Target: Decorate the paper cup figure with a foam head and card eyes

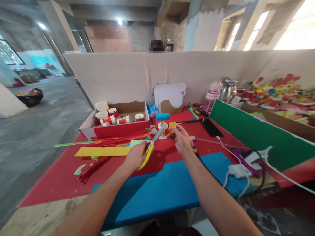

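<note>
My left hand (136, 155) is closed around the yellow handles of a pair of scissors (154, 142), whose grey blades point up and right. My right hand (181, 140) pinches a small yellow piece of paper (172, 127) just right of the blade tips. Behind the blades stands a small red-and-white paper cup (162, 130) with a blue roll (162, 116) beyond it. Both hands hover over the red sheet (61, 177) on the table, above a blue sheet (159, 190).
A cardboard box (88, 129) with several red-and-white cups sits at the back left; yellow and green strips (103, 151) lie in front of it. A phone (212, 127), a green board (258, 134), a white power strip (237, 170) with cables and a pink bottle (211, 96) are on the right.
</note>
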`<state>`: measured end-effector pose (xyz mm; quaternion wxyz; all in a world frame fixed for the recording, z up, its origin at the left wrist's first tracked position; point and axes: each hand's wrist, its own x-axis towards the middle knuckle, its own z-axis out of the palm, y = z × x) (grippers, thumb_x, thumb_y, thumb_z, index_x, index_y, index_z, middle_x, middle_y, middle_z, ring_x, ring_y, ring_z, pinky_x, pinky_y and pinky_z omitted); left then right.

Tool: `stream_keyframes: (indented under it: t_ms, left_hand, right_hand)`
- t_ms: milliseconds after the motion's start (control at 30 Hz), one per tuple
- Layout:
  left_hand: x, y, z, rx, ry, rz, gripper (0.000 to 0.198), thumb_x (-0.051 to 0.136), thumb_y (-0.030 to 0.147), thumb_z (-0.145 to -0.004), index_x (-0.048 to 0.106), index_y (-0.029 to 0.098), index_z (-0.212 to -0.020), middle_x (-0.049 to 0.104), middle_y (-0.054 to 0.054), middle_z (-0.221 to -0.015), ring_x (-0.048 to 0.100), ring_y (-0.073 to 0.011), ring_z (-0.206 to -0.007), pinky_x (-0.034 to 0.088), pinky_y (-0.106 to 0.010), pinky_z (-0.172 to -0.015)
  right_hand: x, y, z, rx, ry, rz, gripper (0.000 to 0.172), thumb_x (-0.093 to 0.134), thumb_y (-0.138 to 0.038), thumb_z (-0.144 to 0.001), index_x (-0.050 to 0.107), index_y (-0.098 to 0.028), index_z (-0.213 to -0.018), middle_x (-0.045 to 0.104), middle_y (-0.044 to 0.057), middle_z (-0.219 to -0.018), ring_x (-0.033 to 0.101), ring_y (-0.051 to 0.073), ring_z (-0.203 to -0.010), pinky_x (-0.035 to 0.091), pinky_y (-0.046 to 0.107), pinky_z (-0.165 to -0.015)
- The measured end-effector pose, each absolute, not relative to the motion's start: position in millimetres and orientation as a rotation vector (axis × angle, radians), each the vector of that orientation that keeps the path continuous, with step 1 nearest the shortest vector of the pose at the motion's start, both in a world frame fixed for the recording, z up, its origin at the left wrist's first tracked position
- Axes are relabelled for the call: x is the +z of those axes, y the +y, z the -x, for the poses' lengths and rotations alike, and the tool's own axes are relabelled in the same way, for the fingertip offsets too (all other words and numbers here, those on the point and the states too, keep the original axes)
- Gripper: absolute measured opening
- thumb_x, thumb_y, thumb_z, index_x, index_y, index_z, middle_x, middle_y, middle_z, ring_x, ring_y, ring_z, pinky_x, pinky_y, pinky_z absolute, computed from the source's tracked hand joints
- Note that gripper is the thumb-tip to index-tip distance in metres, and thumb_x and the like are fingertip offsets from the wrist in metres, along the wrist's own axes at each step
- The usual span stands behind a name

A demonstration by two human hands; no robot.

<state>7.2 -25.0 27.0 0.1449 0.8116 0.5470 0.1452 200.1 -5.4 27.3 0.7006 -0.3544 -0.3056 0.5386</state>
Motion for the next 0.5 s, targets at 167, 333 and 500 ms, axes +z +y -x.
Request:
stream_keyframes:
  t_ms: [167, 333, 500]
  left_hand:
    - [30.5, -28.1, -8.5, 0.332, 1.595, -2.374, 0.028, 0.04, 0.042, -0.089, 0.054, 0.018, -0.09, 0.067, -0.011, -0.086, 0.064, -0.023, -0.079, 0.035, -0.027, -0.06]
    - [30.4, -26.8, -9.5, 0.171, 1.722, -2.395, 0.022, 0.043, 0.034, -0.088, 0.051, 0.019, -0.101, 0.068, -0.011, -0.096, 0.064, -0.0257, -0.09, 0.04, -0.029, -0.066]
    - [31.2, -26.4, -10.6, 0.1, 1.742, -2.393, 0.022, 0.041, 0.032, -0.089, 0.049, 0.018, -0.103, 0.067, -0.012, -0.099, 0.063, -0.0268, -0.092, 0.042, -0.031, -0.069]
  right_hand:
    - [25.3, -4.6, -202.7, 1.198, -0.696, 0.729, 0.036, 0.08, -0.034, -0.054, 0.052, -0.022, -0.074, 0.067, -0.007, -0.066, 0.062, 0.012, -0.051, 0.052, 0.025, -0.054]
    - [23.0, -3.8, -198.9, 1.228, -0.746, 0.72, 0.032, 0.08, -0.034, -0.056, 0.058, -0.022, -0.075, 0.069, -0.004, -0.072, 0.064, 0.014, -0.061, 0.053, 0.026, -0.059]
    - [19.3, -2.3, -197.8, 1.227, -0.742, 0.686, 0.028, 0.08, -0.033, -0.057, 0.06, -0.021, -0.074, 0.068, -0.004, -0.073, 0.063, 0.012, -0.065, 0.052, 0.025, -0.064]
